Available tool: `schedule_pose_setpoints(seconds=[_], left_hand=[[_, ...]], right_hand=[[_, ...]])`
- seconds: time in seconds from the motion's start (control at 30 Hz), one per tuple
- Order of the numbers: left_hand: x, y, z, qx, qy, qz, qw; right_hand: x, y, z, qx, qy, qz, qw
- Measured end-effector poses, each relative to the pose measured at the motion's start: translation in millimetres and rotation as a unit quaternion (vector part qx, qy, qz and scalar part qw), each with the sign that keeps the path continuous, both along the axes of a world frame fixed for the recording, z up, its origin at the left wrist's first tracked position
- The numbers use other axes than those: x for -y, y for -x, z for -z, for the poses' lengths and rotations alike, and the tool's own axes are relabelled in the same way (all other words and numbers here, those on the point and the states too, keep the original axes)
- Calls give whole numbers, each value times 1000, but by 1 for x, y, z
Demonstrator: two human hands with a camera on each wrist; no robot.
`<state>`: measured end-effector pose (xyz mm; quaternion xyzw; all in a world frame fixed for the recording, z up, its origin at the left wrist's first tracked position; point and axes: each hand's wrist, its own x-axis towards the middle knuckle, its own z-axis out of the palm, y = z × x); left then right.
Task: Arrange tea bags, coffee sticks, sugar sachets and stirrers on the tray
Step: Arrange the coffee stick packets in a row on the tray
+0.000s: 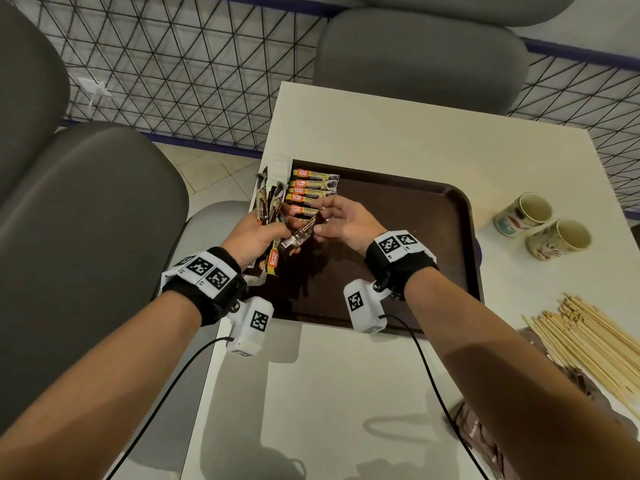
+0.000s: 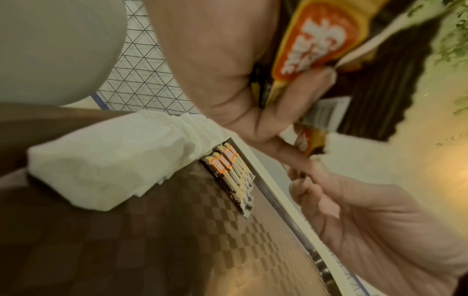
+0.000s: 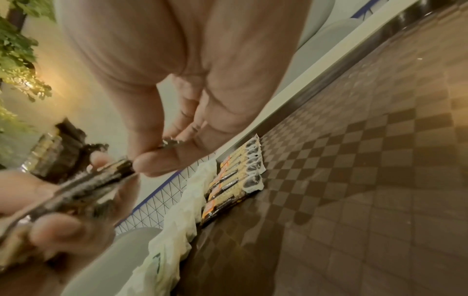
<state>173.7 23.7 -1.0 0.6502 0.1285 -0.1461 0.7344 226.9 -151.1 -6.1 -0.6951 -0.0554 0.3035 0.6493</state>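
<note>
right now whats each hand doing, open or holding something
Left hand: grips a bunch of coffee sticks.
Right hand: pinches the end of one coffee stick from that bunch.

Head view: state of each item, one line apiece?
left hand: grips a bundle of coffee sticks
right hand: pinches one coffee stick from the bundle
row of coffee sticks: flat on tray, far left corner
tray: flat on table
cups: on their sides, off tray
stirrers: piled off tray
</note>
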Motion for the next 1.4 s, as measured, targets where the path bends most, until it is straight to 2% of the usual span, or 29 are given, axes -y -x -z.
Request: schedule_pose_setpoints(seconds=[0.17, 0.23, 0.4, 0.53, 0.7, 0.9, 1.0, 1.2, 1.33, 1.4], left_hand=[[-3, -1, 12, -56, -25, -109, 992], [-3, 1, 13, -69, -21, -125, 990], [-2, 0, 16, -47, -57, -106, 992], [-2, -3, 17, -73, -27, -106, 991], [-4, -3, 18, -67, 0, -110, 992], [-5, -1, 21, -58, -26, -64, 996], [-3, -1, 19, -57, -25, -55, 997], [-4, 0, 14, -30, -64, -69, 995], [-6, 1, 14, -32, -79, -72, 994], [-7, 1, 15, -31, -89, -68, 993]], right_hand=[[4, -4, -6, 56, 8, 35, 998], [6, -6, -7, 84, 27, 55, 995], [1, -3, -2, 139, 65, 85, 984], [-2, -1, 1, 149, 64, 120, 980], [0, 1, 1, 176, 87, 121, 973], [1, -4, 6, 208, 91, 161, 961], [0, -4, 6, 218, 89, 152, 960], [3, -2, 11, 159, 87, 147, 972], [2, 0, 10, 77, 28, 136, 987], [2, -1, 12, 72, 48, 129, 988]])
